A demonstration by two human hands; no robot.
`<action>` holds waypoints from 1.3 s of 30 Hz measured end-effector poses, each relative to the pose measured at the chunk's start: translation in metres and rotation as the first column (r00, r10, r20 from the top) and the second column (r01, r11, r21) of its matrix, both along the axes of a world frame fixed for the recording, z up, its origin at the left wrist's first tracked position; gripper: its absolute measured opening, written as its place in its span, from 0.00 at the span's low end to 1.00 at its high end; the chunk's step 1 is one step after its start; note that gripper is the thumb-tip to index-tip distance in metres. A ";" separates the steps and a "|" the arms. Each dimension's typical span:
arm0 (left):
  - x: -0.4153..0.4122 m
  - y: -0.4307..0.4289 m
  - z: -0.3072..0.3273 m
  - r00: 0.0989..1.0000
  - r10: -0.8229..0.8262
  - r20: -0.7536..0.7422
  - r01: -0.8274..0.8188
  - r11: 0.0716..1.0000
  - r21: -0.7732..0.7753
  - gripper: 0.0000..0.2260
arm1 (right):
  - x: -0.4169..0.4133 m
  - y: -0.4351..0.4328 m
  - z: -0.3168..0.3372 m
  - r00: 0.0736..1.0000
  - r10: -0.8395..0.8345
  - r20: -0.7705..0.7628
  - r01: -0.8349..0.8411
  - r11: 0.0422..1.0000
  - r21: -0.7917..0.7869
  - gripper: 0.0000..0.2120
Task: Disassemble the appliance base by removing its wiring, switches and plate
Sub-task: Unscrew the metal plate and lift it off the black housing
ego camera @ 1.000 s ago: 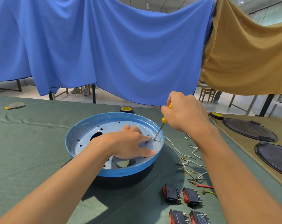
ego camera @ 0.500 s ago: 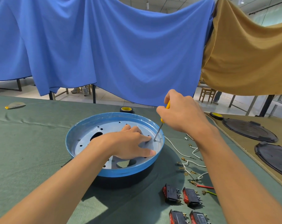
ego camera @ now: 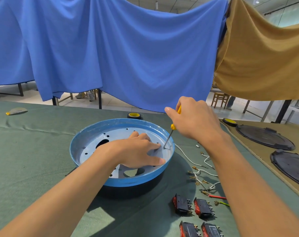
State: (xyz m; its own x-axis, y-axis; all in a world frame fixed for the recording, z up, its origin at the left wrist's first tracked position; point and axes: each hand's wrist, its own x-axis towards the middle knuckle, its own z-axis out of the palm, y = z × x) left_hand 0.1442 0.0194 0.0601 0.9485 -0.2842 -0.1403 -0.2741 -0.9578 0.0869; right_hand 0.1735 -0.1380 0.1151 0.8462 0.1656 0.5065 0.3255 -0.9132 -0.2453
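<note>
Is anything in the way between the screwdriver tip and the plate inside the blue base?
Nothing visible does. The screwdriver in the right hand has its tip on the plate; the left hand presses the plate just beside it.

Your base (ego camera: 121, 181) has a blue rim around a pale grey plate (ego camera: 94, 147) dotted with black holes — the handle of your screwdriver (ego camera: 173, 126) is yellow. Your switches (ego camera: 182, 204) are black with red rockers; wires (ego camera: 184, 154) white, tablecloth (ego camera: 34, 151) green.

Green table (ego camera: 34, 151) bears blue base (ego camera: 128, 181), switches (ego camera: 182, 205), wires (ego camera: 188, 156).
</note>
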 end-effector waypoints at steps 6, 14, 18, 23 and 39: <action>0.001 0.000 -0.001 1.000 0.000 0.004 0.000 1.000 0.005 0.29 | -0.001 0.000 0.001 0.999 0.030 -0.026 -0.030 0.999 0.024 0.10; 0.000 -0.001 0.000 1.000 -0.003 0.011 0.003 1.000 0.011 0.28 | 0.000 -0.001 0.002 0.999 0.032 -0.037 -0.031 0.999 0.027 0.09; -0.001 -0.001 0.000 1.000 0.000 0.006 0.000 1.000 0.006 0.28 | -0.001 -0.001 0.001 1.000 -0.018 0.000 0.018 1.000 -0.005 0.13; -0.001 0.000 0.000 1.000 -0.007 0.013 0.007 1.000 0.014 0.28 | 0.000 -0.003 0.001 1.000 -0.017 0.024 0.017 1.000 -0.021 0.09; 0.003 0.003 -0.004 0.999 -0.005 0.034 0.006 1.000 -0.003 0.27 | -0.004 0.000 0.003 0.994 0.103 -0.044 -0.104 0.994 -0.016 0.11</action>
State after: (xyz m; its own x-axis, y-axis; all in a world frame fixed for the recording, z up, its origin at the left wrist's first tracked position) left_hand 0.1474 0.0223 0.0560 0.9511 -0.2898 -0.1070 -0.2822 -0.9560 0.0807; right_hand 0.1697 -0.1379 0.1178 0.8450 0.2624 0.4659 0.4079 -0.8797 -0.2444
